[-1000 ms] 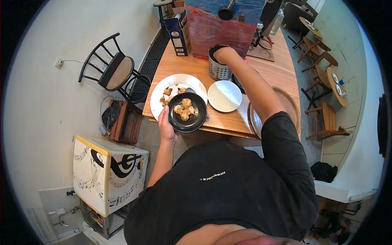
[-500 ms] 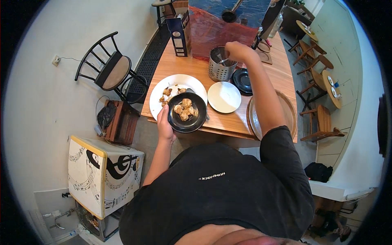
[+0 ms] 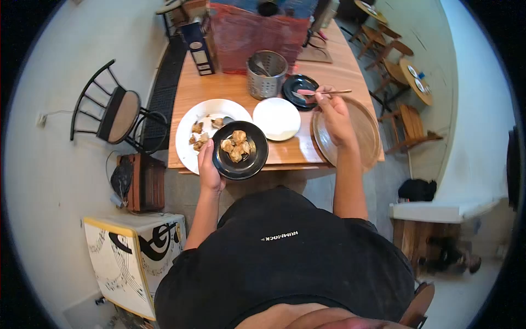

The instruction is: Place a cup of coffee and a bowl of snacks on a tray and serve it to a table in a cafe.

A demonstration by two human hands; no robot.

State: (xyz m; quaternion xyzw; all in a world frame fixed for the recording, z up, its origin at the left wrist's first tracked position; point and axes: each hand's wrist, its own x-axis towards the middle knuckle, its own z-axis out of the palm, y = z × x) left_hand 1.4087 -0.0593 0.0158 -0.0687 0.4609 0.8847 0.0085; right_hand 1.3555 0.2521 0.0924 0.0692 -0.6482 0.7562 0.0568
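Note:
My left hand point(image 3: 209, 170) grips the left rim of a small black bowl point(image 3: 257, 164), held over the near edge of a white plate. Several pale brown, dumpling-like pieces of food point(image 3: 239, 138) lie in the bowl. More browned pieces point(image 3: 198, 128) and a dark spoon head sit on the large white plate point(image 3: 186, 123). To the right, my right hand point(image 3: 335, 114) pinches a slim metal piece of cutlery point(image 3: 341, 91) above the table; its exact kind is unclear. Below it is a round wooden tray point(image 3: 359, 131), and just beyond lies a black plate point(image 3: 296, 82).
A perforated metal utensil holder point(image 3: 263, 86) stands behind a smaller white plate point(image 3: 276, 119). Further back are a dark blue box point(image 3: 198, 49) and a plastic-wrapped red and blue panel point(image 3: 257, 35). A black chair point(image 3: 118, 112) and a wooden crate point(image 3: 145, 183) stand left of the table.
My right hand has come away from the utensil holder, nearer and to the right, with a piece of cutlery in it. My left hand still holds the bowl. The whole view has shifted.

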